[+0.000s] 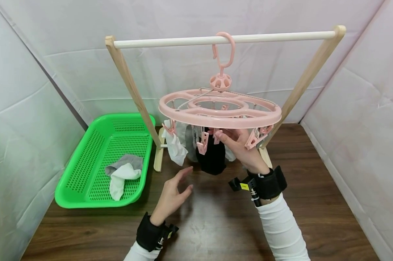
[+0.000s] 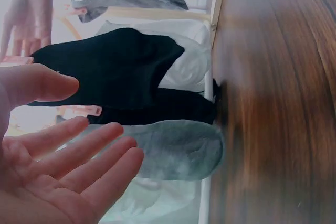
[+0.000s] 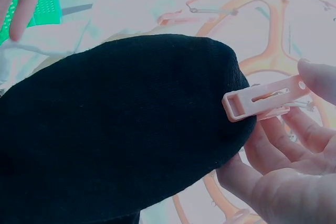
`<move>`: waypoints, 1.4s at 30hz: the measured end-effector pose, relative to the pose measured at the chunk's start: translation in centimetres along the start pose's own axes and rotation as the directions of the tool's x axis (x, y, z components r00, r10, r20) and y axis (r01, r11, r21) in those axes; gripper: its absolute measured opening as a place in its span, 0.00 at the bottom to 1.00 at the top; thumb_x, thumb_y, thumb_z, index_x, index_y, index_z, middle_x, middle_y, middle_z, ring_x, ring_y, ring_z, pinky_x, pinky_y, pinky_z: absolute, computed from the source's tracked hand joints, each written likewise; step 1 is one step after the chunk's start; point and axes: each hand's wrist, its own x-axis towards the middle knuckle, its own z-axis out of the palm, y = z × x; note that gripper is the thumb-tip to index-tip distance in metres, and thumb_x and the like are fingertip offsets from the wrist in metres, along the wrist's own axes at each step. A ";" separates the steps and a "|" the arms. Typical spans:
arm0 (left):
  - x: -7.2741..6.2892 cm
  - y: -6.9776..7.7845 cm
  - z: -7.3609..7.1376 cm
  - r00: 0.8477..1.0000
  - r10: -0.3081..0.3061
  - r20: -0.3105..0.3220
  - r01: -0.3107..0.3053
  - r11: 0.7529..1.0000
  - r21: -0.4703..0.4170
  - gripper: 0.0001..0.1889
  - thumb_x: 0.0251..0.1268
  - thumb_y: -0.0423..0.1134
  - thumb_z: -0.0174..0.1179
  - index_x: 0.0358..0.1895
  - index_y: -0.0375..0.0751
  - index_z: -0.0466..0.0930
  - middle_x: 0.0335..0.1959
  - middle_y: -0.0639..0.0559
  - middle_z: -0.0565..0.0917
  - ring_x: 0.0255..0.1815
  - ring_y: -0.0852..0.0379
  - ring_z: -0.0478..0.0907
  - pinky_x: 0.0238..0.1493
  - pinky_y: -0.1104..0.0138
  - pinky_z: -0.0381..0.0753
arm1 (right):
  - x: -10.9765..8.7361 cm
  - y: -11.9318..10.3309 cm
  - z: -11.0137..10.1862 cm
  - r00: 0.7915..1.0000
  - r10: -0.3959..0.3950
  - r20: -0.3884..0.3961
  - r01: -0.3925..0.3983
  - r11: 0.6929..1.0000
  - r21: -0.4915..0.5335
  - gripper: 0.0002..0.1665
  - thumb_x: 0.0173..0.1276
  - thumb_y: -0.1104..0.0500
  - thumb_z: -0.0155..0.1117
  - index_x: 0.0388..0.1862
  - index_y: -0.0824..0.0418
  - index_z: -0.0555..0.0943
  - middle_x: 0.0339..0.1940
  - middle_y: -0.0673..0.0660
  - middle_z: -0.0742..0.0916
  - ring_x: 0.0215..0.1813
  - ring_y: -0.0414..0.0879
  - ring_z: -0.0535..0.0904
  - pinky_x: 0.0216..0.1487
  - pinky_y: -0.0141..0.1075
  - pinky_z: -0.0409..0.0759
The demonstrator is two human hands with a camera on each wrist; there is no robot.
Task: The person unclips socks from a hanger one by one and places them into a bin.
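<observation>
My right hand [image 1: 245,150] pinches a pink clothespin [image 3: 268,95] under the ring of a round pink clip hanger [image 1: 220,120]. The clothespin's jaws are on the edge of a black sock [image 3: 131,124], which hangs down from it. Lower and to the left, my left hand [image 1: 171,197] is held in the air, palm facing the socks, its fingers extended and holding nothing. In the left wrist view a second black sock [image 2: 157,109] and a grey sock [image 2: 181,150] hang beside the first. A white sock [image 1: 176,148] hangs at the hanger's left.
The hanger's hook [image 1: 230,49] is over a white rod [image 1: 170,42] between wooden legs [image 1: 128,81]. A green basket [image 1: 61,188] at the left holds a grey cloth piece [image 1: 128,160] and a white one [image 1: 118,183]. Other clothespins [image 1: 203,143] dangle from the ring.
</observation>
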 end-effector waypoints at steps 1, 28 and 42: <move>0.1 -0.1 0.2 1.000 -0.008 0.005 0.009 1.000 -0.009 0.28 0.61 0.24 0.62 0.66 0.37 0.70 0.60 0.39 0.77 0.59 0.44 0.75 0.56 0.53 0.74 | 0.0 0.0 0.0 1.000 0.009 -0.001 -0.009 1.000 -0.005 0.24 0.73 0.65 0.55 0.66 0.68 0.68 0.59 0.60 0.78 0.59 0.49 0.75 0.55 0.38 0.75; 5.9 0.6 1.1 0.982 -0.077 0.170 0.141 0.903 -0.407 0.24 0.63 0.21 0.59 0.63 0.23 0.67 0.58 0.29 0.74 0.60 0.38 0.72 0.59 0.58 0.72 | 0.3 -0.4 1.0 0.992 0.017 0.124 -0.022 0.999 0.039 0.22 0.75 0.60 0.55 0.63 0.69 0.71 0.56 0.64 0.80 0.53 0.52 0.76 0.50 0.40 0.75; 6.5 -1.6 3.9 0.996 -0.037 0.081 0.065 0.928 -0.368 0.14 0.70 0.24 0.51 0.55 0.20 0.74 0.51 0.28 0.78 0.46 0.42 0.78 0.39 0.69 0.73 | -0.2 -0.4 1.0 0.999 0.029 0.046 -0.034 0.992 0.121 0.17 0.74 0.65 0.54 0.58 0.70 0.72 0.44 0.57 0.80 0.46 0.49 0.76 0.51 0.43 0.73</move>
